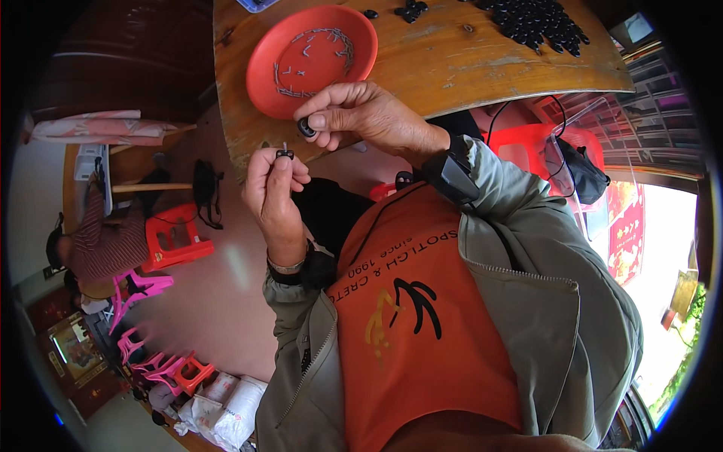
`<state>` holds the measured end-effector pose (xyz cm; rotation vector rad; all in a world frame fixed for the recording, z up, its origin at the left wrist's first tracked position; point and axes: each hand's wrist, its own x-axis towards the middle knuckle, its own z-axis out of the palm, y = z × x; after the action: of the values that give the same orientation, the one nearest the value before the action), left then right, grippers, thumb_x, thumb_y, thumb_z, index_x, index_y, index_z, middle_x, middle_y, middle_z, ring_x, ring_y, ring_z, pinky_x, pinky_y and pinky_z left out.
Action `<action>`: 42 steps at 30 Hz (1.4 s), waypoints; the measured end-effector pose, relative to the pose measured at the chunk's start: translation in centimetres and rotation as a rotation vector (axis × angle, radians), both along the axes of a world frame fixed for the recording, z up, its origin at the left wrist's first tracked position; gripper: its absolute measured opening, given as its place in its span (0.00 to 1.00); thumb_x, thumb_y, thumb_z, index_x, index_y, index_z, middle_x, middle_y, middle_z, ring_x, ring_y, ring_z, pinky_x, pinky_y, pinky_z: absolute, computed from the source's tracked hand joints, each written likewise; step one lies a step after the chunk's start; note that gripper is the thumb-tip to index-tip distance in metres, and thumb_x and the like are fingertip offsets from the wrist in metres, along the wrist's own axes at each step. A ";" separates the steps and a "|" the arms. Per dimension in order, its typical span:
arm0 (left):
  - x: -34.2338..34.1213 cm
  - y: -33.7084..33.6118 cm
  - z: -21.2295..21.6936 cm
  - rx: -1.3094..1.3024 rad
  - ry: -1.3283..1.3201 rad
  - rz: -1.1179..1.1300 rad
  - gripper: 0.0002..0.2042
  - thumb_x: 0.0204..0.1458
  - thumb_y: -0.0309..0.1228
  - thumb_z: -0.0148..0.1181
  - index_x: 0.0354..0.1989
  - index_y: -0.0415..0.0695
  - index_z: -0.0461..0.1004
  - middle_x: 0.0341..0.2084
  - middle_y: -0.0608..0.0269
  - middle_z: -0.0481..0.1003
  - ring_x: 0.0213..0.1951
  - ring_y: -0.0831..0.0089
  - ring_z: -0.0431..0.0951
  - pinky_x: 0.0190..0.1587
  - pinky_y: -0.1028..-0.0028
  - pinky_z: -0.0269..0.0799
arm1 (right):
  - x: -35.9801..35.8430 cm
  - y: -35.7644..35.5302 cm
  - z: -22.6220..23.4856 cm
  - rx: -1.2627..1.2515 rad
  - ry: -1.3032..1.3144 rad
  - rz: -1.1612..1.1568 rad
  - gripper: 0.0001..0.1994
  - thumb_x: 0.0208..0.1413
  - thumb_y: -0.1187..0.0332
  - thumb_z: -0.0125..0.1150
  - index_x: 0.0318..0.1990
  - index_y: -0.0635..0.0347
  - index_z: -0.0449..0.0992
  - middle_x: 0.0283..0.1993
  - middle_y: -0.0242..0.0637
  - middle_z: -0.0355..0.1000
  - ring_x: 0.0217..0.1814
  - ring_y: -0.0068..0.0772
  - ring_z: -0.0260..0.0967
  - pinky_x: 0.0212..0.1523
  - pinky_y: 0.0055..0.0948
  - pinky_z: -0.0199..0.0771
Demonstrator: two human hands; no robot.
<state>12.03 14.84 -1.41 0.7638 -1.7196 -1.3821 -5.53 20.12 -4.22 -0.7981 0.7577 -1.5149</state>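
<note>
My left hand [273, 202] pinches a small black plastic piece [285, 154] between thumb and fingers. A thin metal pin stands up from its top. Just above and to the right, my right hand [376, 119] is closed on a glossy black oval piece [306, 126], held by thumb and forefinger. The two pieces are apart, near the table's front edge. Beyond my hands an orange-red plastic basin [260, 64] holds many small metal pins [347, 51], mostly gathered along its inner rim.
The worn wooden table [422, 68] bears a heap of black oval pieces [538, 26] at the far right and a smaller cluster [411, 10]. A red stool [175, 237] and a seated person [105, 233] are at left. White sacks [226, 418] lie lower left.
</note>
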 end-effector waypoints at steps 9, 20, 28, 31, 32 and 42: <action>0.0 0.0 0.2 -0.035 -0.174 -0.021 0.07 0.55 0.28 0.49 0.29 0.38 0.68 0.19 0.69 0.68 0.22 0.83 0.65 0.26 0.81 0.60 | -0.2 0.3 0.1 0.005 0.100 -0.007 0.09 0.57 0.71 0.58 0.45 0.58 0.77 0.34 0.24 0.74 0.35 0.14 0.70 0.38 0.16 0.74; -0.3 0.0 0.1 -0.068 -0.300 -0.066 0.07 0.55 0.28 0.50 0.27 0.38 0.67 0.16 0.69 0.63 0.20 0.82 0.62 0.24 0.80 0.58 | -0.2 0.3 -0.2 -0.140 0.260 -0.043 0.08 0.56 0.76 0.58 0.43 0.64 0.77 0.37 0.28 0.74 0.38 0.17 0.70 0.42 0.19 0.74; -0.4 0.2 0.3 -0.038 -0.318 -0.094 0.07 0.56 0.29 0.49 0.27 0.40 0.67 0.18 0.71 0.64 0.22 0.85 0.60 0.26 0.82 0.55 | -0.3 0.6 0.1 -0.185 0.400 -0.086 0.08 0.57 0.76 0.57 0.43 0.66 0.76 0.37 0.30 0.75 0.41 0.19 0.72 0.44 0.21 0.74; -0.5 0.3 0.1 -0.032 -0.301 -0.093 0.08 0.57 0.29 0.48 0.27 0.40 0.67 0.18 0.71 0.64 0.22 0.85 0.60 0.25 0.83 0.55 | -0.3 0.8 0.1 -0.183 0.453 -0.105 0.08 0.56 0.76 0.57 0.42 0.66 0.76 0.37 0.31 0.75 0.41 0.19 0.72 0.45 0.21 0.74; -0.6 0.3 0.1 -0.026 -0.288 -0.089 0.08 0.57 0.29 0.48 0.27 0.41 0.66 0.18 0.71 0.63 0.22 0.85 0.59 0.25 0.83 0.54 | -0.2 0.8 0.1 -0.174 0.440 -0.103 0.08 0.56 0.76 0.57 0.42 0.66 0.77 0.37 0.31 0.76 0.41 0.19 0.72 0.45 0.21 0.73; -0.7 0.4 -0.1 -0.050 -0.262 -0.066 0.07 0.55 0.28 0.50 0.28 0.37 0.67 0.15 0.68 0.63 0.19 0.82 0.61 0.21 0.79 0.57 | 0.2 1.0 0.3 -0.172 0.525 -0.113 0.08 0.56 0.76 0.56 0.42 0.65 0.77 0.37 0.32 0.76 0.42 0.20 0.72 0.47 0.22 0.72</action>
<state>11.37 15.27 -1.53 0.8991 -1.9894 -1.3230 -5.32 21.15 -3.90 -1.3304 1.0794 -1.4985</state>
